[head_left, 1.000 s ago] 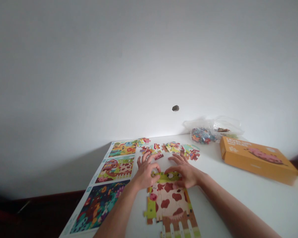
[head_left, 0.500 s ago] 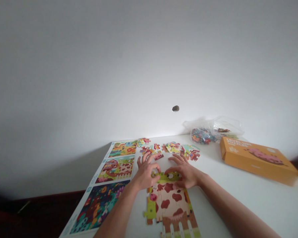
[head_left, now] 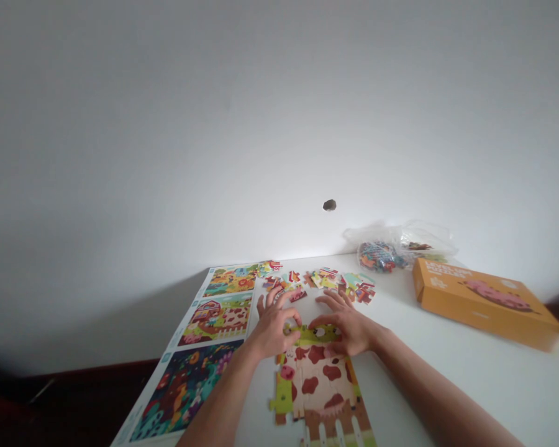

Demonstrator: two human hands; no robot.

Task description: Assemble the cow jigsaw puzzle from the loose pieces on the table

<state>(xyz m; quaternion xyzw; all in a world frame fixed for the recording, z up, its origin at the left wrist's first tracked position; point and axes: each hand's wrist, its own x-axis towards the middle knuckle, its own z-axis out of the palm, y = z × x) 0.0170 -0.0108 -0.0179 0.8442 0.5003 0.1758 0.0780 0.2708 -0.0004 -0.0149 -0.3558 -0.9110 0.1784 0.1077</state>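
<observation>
A partly joined jigsaw puzzle [head_left: 319, 385] with a spotted cow and a white fence lies flat on the table. Along its far edge runs a green strip of puzzle pieces [head_left: 320, 333] with a white shape on it. My left hand [head_left: 274, 329] pinches the strip's left end between thumb and forefinger, its other fingers arched away. At the right end, my right hand [head_left: 351, 324] has thumb and forefinger closed on the same strip. Whether the strip is fully seated against the cow part, I cannot tell.
Loose puzzle pieces [head_left: 326, 277] are scattered beyond my hands. A picture sheet [head_left: 256, 310] with several scenes lies at the left. To the right sits an orange puzzle box [head_left: 479, 301]. Clear plastic bags [head_left: 384, 251] of pieces rest against the white wall [head_left: 279, 124].
</observation>
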